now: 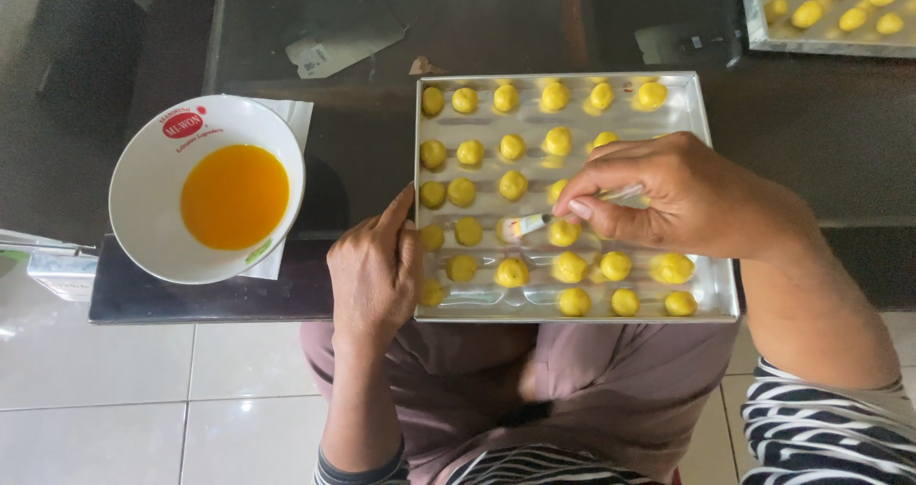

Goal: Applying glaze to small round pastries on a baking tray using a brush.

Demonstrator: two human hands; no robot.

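A shiny metal baking tray (708, 123) lies on a dark glass table and carries rows of several small yellow dough balls (512, 272). My left hand (374, 273) grips the tray's left edge, thumb on the rim. My right hand (668, 194) hovers over the tray's middle and pinches a small pastry brush (530, 224). The brush's yellow-stained tip touches a ball in the third row.
A white bowl (143, 199) of orange-yellow egg wash (234, 196) stands on a paper napkin at the left. A second tray (830, 18) of yellow balls sits at the top right. White floor tiles and my knees lie below the table edge.
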